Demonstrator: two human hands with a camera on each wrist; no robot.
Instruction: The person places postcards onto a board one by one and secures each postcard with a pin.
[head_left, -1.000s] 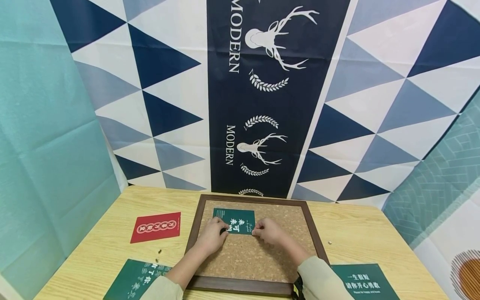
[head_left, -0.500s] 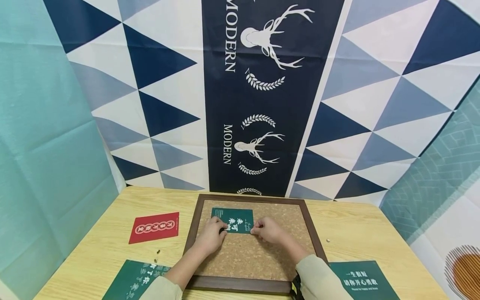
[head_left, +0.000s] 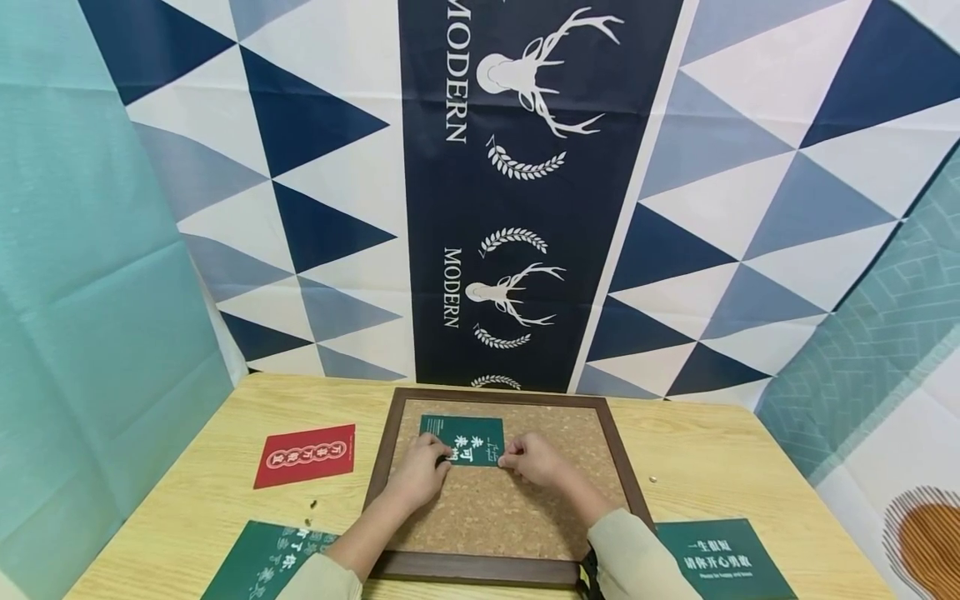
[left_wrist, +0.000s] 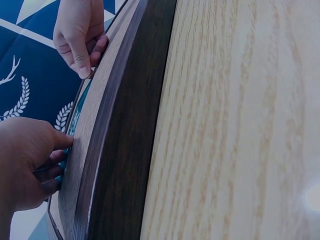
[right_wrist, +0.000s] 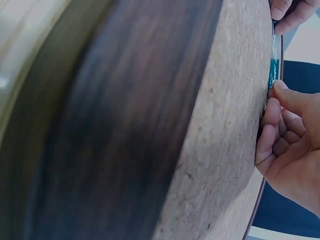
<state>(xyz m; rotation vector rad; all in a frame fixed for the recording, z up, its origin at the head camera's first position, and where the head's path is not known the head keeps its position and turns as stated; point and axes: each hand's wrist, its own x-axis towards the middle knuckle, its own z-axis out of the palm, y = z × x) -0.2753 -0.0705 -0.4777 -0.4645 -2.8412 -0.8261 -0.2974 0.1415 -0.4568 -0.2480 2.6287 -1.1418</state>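
Note:
A green postcard [head_left: 463, 427] with white characters lies on the upper part of a framed cork board [head_left: 517, 517]. My left hand [head_left: 420, 471] rests on the card's lower left, its fingertips holding it against the cork. At the lower right corner my right hand [head_left: 532, 460] pinches the card between thumb and forefinger, other fingers curled. In the right wrist view the right hand's thumb [right_wrist: 282, 86] meets the card edge [right_wrist: 273, 72]. Whether a small pin sits under those fingertips is hidden. The left wrist view shows both hands at the card, seen edge-on.
A red card [head_left: 306, 456] lies left of the board on the wooden table [head_left: 202, 467]. Green cards lie at front left [head_left: 258, 558] and front right [head_left: 723, 558], partly behind the sleeves. Tiny dark bits [head_left: 312, 504] and a small shiny piece [head_left: 652, 479] flank the board.
The whole head view has shifted slightly left. Both hands keep their places on the green postcard, and no object has visibly moved on the table.

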